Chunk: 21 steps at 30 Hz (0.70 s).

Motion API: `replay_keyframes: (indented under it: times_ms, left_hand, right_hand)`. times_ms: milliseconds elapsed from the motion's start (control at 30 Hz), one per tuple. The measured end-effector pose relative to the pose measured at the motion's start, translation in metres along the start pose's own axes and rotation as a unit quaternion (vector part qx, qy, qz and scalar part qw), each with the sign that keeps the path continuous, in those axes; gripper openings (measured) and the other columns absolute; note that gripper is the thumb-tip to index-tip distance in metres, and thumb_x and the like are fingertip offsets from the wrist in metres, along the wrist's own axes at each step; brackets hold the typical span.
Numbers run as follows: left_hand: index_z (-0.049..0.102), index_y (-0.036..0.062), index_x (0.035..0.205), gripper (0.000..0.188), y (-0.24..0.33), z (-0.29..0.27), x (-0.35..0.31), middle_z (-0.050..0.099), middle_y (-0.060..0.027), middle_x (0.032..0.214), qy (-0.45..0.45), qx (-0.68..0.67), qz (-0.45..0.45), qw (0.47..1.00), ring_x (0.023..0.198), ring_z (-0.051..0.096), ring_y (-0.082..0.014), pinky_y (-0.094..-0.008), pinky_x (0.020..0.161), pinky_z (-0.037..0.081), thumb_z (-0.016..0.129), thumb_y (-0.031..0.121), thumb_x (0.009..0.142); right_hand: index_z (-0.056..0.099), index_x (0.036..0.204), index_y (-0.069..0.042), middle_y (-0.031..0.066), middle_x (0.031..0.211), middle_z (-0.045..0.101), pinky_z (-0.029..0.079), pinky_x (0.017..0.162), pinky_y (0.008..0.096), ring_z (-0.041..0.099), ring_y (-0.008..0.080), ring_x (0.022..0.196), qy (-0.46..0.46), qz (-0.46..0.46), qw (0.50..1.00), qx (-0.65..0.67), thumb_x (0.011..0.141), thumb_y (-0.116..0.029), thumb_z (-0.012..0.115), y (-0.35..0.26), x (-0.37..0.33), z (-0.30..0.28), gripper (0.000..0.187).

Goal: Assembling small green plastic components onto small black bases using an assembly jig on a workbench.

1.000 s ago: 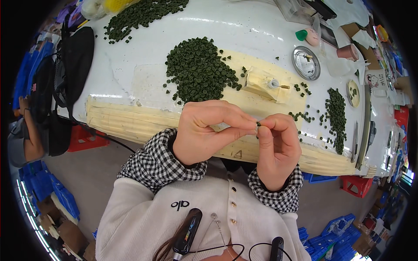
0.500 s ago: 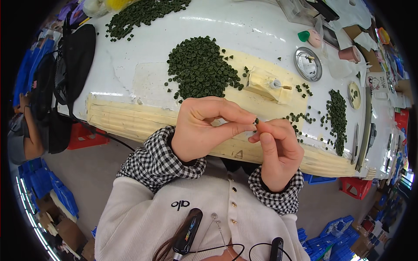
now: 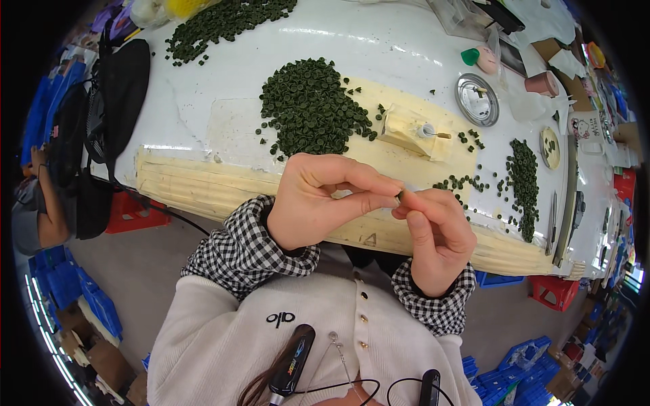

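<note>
My left hand [image 3: 313, 201] is closed in a pinch on a small dark green piece [image 3: 400, 195], thumb and forefinger on its left side. Opposite it, the fingertips of my right hand [image 3: 440, 233] are closed against the same piece, hiding most of it. Both hands hang over the table's front edge. Just beyond them a large heap of round dark green pieces [image 3: 308, 108] lies on the table. Right of that heap stands a cream-coloured block [image 3: 408, 135] with a white round fitting and a thin pin. Loose pieces [image 3: 464, 183] are scattered behind my right hand.
A smaller heap of green pieces [image 3: 523, 189] lies to the right, another heap [image 3: 230, 24] far left. A round metal lid [image 3: 477, 99] and tweezers [image 3: 552, 222] sit at the right. A black bag [image 3: 125, 101] hangs at the left. Yellowish padding [image 3: 203, 177] covers the front edge.
Both hands stay close together at nearly the same place. My right fingers have shifted slightly, and the green piece between the fingertips is now more covered.
</note>
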<state>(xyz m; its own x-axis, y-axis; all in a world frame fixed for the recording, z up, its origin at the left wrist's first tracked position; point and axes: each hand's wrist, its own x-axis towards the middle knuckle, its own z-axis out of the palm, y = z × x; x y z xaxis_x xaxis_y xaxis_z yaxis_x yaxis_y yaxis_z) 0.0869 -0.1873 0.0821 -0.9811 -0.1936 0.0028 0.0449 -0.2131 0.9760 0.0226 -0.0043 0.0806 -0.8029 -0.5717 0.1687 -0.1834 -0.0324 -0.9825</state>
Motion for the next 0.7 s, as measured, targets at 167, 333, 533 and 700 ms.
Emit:
replay_keyframes:
  times_ms: [167, 333, 533, 700]
  left_hand:
    - [0.068, -0.0039, 0.097, 0.016, -0.0013, 0.0034, 0.0008, 0.070, -0.0138, 0.099, 0.032, -0.067, -0.034, 0.997, 0.091, 0.069, -0.0172, -0.0277, 0.081, 0.056, 0.070, -0.008, 0.082]
    - [0.070, -0.0039, 0.098, 0.016, -0.0020, -0.0009, -0.0003, 0.070, -0.0111, 0.097, 0.029, -0.039, -0.046, 0.998, 0.085, 0.067, -0.0132, -0.0250, 0.079, 0.054, 0.072, -0.003, 0.082]
    - [0.069, -0.0044, 0.098, 0.016, 0.0002, 0.0007, 0.0007, 0.069, -0.0147, 0.096, 0.019, -0.006, -0.009, 1.000, 0.088, 0.068, -0.0174, -0.0273, 0.079, 0.055, 0.069, -0.010, 0.082]
    - [0.069, -0.0044, 0.098, 0.016, -0.0005, 0.0005, 0.0003, 0.070, -0.0145, 0.097, 0.018, -0.013, -0.018, 1.000, 0.090, 0.067, -0.0170, -0.0265, 0.079, 0.053, 0.068, -0.009, 0.083]
  right_hand:
    - [0.067, 0.115, 0.002, 0.0130, 0.100, 0.065, 0.050, 0.074, 0.0260, 0.062, 0.0184, 0.084, -0.012, -0.044, 0.997, -0.062, 0.085, 0.007, 0.064, -0.0011, 0.0012, 0.0038, 0.030]
    - [0.066, 0.118, 0.002, 0.0130, 0.100, 0.064, 0.050, 0.075, 0.0258, 0.062, 0.0191, 0.085, -0.019, -0.050, 0.996, -0.068, 0.086, 0.006, 0.063, -0.0019, 0.0021, 0.0054, 0.032]
    - [0.066, 0.119, 0.001, 0.0133, 0.100, 0.064, 0.050, 0.076, 0.0252, 0.062, 0.0186, 0.086, -0.007, -0.042, 0.997, -0.063, 0.087, 0.006, 0.063, -0.0010, 0.0012, 0.0064, 0.033]
    - [0.066, 0.118, 0.001, 0.0134, 0.100, 0.064, 0.049, 0.075, 0.0249, 0.062, 0.0184, 0.086, -0.007, -0.040, 0.997, -0.065, 0.087, 0.006, 0.063, -0.0026, 0.0018, 0.0051, 0.032]
